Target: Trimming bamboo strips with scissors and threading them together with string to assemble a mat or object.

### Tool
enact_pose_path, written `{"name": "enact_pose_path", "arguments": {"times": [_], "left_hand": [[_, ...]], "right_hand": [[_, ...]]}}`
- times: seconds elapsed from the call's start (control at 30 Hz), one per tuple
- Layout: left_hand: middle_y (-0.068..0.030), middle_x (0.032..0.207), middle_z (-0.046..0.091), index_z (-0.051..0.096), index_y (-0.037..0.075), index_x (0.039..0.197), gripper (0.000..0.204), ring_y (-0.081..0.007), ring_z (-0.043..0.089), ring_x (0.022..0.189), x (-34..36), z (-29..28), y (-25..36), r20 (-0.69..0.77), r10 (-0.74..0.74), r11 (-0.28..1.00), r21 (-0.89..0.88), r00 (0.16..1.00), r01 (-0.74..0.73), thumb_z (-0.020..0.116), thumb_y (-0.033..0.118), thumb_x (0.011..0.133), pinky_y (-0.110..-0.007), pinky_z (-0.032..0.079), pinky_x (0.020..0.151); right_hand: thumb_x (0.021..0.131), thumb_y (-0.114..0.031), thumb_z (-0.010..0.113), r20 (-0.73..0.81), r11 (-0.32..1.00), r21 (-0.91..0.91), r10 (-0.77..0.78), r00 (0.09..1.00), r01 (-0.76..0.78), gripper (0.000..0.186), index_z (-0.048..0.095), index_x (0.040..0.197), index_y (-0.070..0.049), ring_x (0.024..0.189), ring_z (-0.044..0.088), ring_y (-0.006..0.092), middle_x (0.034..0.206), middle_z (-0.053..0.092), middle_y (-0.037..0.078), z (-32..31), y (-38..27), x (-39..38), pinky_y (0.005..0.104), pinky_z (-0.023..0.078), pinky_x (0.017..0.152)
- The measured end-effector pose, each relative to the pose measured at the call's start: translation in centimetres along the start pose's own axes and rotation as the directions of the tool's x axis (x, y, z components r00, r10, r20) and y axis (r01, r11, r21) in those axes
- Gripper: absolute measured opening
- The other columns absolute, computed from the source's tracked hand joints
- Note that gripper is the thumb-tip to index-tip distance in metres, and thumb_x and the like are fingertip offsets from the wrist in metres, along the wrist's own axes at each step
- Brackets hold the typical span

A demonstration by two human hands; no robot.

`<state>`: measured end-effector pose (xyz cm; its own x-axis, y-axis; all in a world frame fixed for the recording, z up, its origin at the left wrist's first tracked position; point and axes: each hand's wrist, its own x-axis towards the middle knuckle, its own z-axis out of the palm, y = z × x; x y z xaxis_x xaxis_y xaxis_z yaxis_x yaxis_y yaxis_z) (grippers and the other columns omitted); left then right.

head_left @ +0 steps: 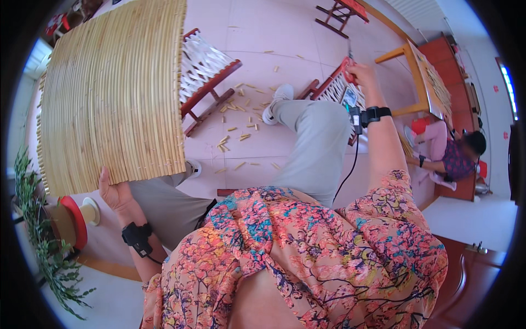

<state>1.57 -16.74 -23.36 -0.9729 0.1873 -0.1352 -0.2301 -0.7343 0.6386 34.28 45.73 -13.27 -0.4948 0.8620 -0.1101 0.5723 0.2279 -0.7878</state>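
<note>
A large mat of pale yellow reed or bamboo sticks (118, 93), bound side by side, fills the upper left and hangs over a stool and my left leg. My left hand (115, 192) grips its near edge, thumb in front and the other fingers largely hidden behind. Out to the right, over a second stool, my right hand (362, 75) is closed round a red-handled hand tool (348, 70), apart from the mat. The tool's thin metal end points away from me; its exact kind is hard to make out. Short cut stick pieces (245, 137) lie scattered on the floor.
Dark red stools with white woven straps stand under the mat (205, 60) and by my right knee (331, 88); a phone (349, 97) lies on the latter. At right are a wooden table (411, 68) and a seated person (455, 148). A leafy plant (44, 236) borders the left.
</note>
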Motion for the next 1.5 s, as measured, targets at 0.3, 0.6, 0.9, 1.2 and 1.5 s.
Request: {"name": "enact_pose_path", "arguments": {"times": [0.3, 0.6, 0.9, 1.2, 1.5], "left_hand": [[-0.0153, 0.113, 0.057, 0.049, -0.005, 0.116, 0.037, -0.0276, 0.056, 0.104, 3.1, -2.4, 2.1, -0.003, -0.096, 0.988, 0.123, 0.995, 0.096, 0.057, 0.006, 0.082, -0.043, 0.045, 0.091], [-0.0134, 0.104, 0.061, 0.054, -0.002, 0.106, 0.029, -0.0248, 0.058, 0.098, 4.0, -7.5, 2.8, -0.042, -0.184, 0.94, 0.284, 0.982, 0.189, 0.058, 0.01, 0.08, -0.038, 0.048, 0.085], [-0.0138, 0.105, 0.058, 0.05, -0.003, 0.111, 0.046, -0.0269, 0.058, 0.096, 0.4, 1.5, -3.5, -0.066, -0.194, 0.971, 0.126, 0.979, 0.201, 0.064, -0.003, 0.067, -0.038, 0.048, 0.084], [-0.014, 0.103, 0.059, 0.05, -0.003, 0.112, 0.042, -0.0263, 0.058, 0.094, -2.8, 8.9, -6.0, -0.048, -0.276, 0.959, -0.077, 0.96, 0.272, 0.06, -0.002, 0.072, -0.037, 0.049, 0.084], [-0.0124, 0.102, 0.059, 0.051, -0.001, 0.11, 0.034, -0.0235, 0.059, 0.092, -5.6, 14.6, -1.1, 0.08, -0.305, 0.949, -0.064, 0.949, 0.31, 0.061, 0.009, 0.078, -0.038, 0.048, 0.086]], "right_hand": [[0.061, -0.045, 0.072, -0.314, 0.67, -0.617, 0.272, 0.909, -0.414, 0.046, 0.066, 0.072, -0.001, 0.073, 0.065, 0.0258, 0.072, 0.066, 0.013, -4.3, 19.4, -3.9, 0.0349, 0.051, 0.068], [0.076, -0.042, 0.06, -0.285, 0.648, -0.738, -0.048, 0.957, -0.188, 0.031, 0.067, 0.083, -0.013, 0.07, 0.063, 0.0298, 0.073, 0.065, 0.013, 2.3, 19.1, -5.2, 0.0421, 0.049, 0.062], [0.079, -0.03, 0.065, -0.184, 0.677, -0.736, -0.219, 0.958, 0.013, 0.053, 0.05, 0.117, 0.002, 0.082, 0.063, 0.0337, 0.092, 0.063, 0.023, -3.1, 15.3, -2.4, 0.0403, 0.051, 0.07], [0.069, -0.009, 0.07, 0.363, 0.42, -0.26, -0.792, 0.491, 0.87, 0.071, 0.036, 0.132, -0.002, 0.123, 0.037, 0.0331, 0.135, 0.035, 0.019, 16.3, -10.4, -13.4, 0.0407, 0.032, 0.102], [0.072, -0.006, 0.064, 0.362, 0.045, 0.031, -0.932, 0.03, 0.999, 0.042, 0.057, 0.113, -0.006, 0.119, 0.045, 0.03, 0.124, 0.05, 0.016, 23.5, -17.8, -17.7, 0.0462, 0.028, 0.104]]}}
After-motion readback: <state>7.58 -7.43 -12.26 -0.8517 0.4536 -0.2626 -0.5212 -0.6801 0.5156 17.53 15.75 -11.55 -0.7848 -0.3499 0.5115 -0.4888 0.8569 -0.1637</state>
